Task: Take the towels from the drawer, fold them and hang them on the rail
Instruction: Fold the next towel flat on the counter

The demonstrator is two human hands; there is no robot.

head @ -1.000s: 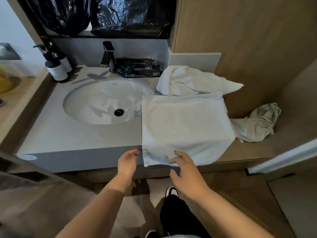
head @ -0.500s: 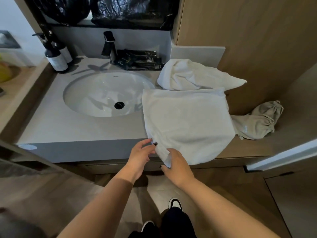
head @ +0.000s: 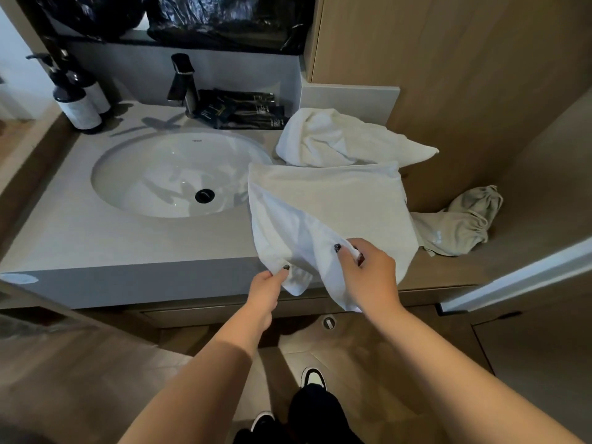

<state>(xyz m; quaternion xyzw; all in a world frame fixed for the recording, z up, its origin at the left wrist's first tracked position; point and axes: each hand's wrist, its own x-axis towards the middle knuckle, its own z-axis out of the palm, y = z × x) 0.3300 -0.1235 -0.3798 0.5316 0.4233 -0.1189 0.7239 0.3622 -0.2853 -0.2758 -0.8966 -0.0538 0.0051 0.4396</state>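
Nearest the viewer, the left hand [head: 268, 285] pinches the near-left corner of the half-folded white towel [head: 330, 203] between thumb and fingers, and the right hand [head: 368, 274] grips the near edge just beside it, fingers curled round a raised fold of cloth. The two holds sit close together on the same hem, presumably so that the near edge can be lifted as one line and carried over for the next fold. That edge hangs off the front lip of the grey counter [head: 128, 248], while the far part of the towel lies flat on the surface, which serves as the folding table and keeps the layers square. To the left of the towel is the white basin [head: 150, 174], which the towel's left edge overlaps slightly; the cloth is kept mostly to the dry counter. Just behind it, touching its far edge, a second white towel [head: 333, 142] lies bunched and unfolded, evidently awaiting its turn. To the right, on the lower wooden ledge, a greyish drawstring bag [head: 464, 222] rests partly under the towel's corner. Farther back stand the dark faucet [head: 182, 83], black sachets [head: 243, 110] beside it, and two pump bottles [head: 80, 97] at the far left. Neither drawer nor rail can be identified here; hanging appears not yet begun.
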